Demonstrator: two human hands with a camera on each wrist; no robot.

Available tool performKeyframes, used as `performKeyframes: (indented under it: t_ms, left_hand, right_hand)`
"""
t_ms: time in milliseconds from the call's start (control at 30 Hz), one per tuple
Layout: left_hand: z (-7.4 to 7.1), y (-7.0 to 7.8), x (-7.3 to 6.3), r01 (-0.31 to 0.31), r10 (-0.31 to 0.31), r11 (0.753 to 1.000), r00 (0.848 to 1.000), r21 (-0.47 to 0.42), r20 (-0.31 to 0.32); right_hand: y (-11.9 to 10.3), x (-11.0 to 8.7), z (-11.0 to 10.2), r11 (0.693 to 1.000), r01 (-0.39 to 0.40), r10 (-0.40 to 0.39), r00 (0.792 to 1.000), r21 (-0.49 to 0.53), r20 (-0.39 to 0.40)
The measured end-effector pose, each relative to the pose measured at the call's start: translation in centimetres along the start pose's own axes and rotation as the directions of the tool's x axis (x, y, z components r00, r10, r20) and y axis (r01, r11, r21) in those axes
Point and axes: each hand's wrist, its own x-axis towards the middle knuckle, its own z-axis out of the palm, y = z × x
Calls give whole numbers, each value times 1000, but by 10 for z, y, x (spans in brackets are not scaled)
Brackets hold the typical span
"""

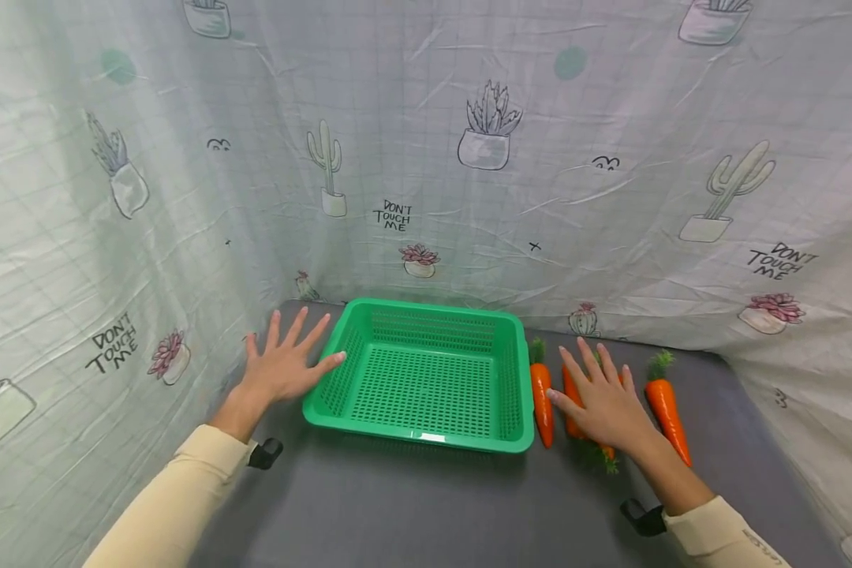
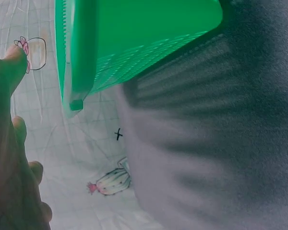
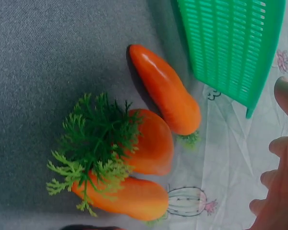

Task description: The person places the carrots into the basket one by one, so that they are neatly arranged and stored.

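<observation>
A green plastic basket (image 1: pixel 426 386) with perforated walls and floor stands in the middle, nothing inside it. My left hand (image 1: pixel 282 367) spreads its fingers at the basket's left side, the thumb overlapping the rim in the head view. To the right of the basket, my right hand (image 1: pixel 607 406) is held with spread fingers over several carrots, partly hiding them. One orange carrot (image 1: pixel 542 402) lies along the basket's right wall. In the right wrist view, another carrot (image 3: pixel 153 143) with feathery green leaves lies beside a third carrot (image 3: pixel 139 199), below the hand. Neither hand holds anything.
A separate carrot (image 1: pixel 667 418) with a leafy top lies farther right on the grey table (image 1: pixel 412 513). Pale curtains (image 1: pixel 412 158) printed with potted cacti hang behind and at both sides. Black straps (image 1: pixel 642 518) circle both wrists.
</observation>
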Motion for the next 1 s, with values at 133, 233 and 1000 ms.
performKeyframes:
  t_ms: [133,233,1000]
  left_hand:
    - [0,0,4,-9,9,1000,1000,-20,-7]
    - [1,-1,5,-10,10,1000,1000,-28,3]
    - [34,-20,20,-16,194,725,964,-689,182]
  right_hand:
    - [-3,5,-1,1000,5,-5,1000,4,-13]
    - [-6,8,0,1000,13,-13,1000,-9,-13]
    - [-8,10,21,995,14,-13,1000,99,-14]
